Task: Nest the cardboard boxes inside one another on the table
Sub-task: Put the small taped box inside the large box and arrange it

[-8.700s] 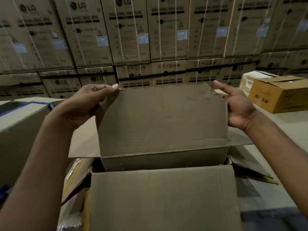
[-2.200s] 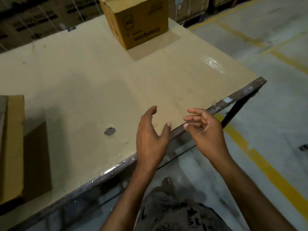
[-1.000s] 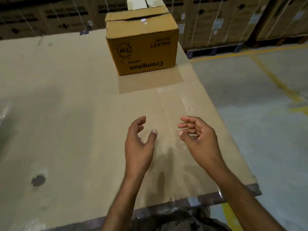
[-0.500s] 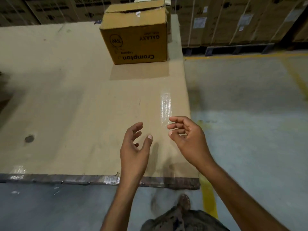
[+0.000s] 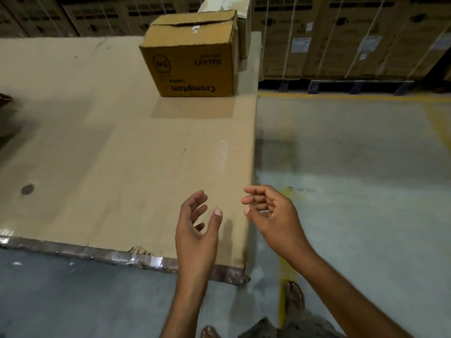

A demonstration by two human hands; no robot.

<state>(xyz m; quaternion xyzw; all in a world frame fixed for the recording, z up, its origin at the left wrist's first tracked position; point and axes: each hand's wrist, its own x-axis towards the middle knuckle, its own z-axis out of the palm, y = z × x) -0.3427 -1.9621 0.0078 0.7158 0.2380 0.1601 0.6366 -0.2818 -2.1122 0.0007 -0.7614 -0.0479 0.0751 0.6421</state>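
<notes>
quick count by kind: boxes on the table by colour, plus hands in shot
brown Crompton box: 1
pale-topped box behind it, mostly hidden: 1
hands, both empty: 2 (left hand, right hand)
total: 4
The dark scrap at the left frame edge is cut off and is not counted.

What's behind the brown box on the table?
A second box with pale flaps peeks out behind the brown box. Most of it is covered, so its inside cannot be seen.

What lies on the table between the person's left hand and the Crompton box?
In the head view, only bare table separates the left hand from the Crompton box.
</notes>
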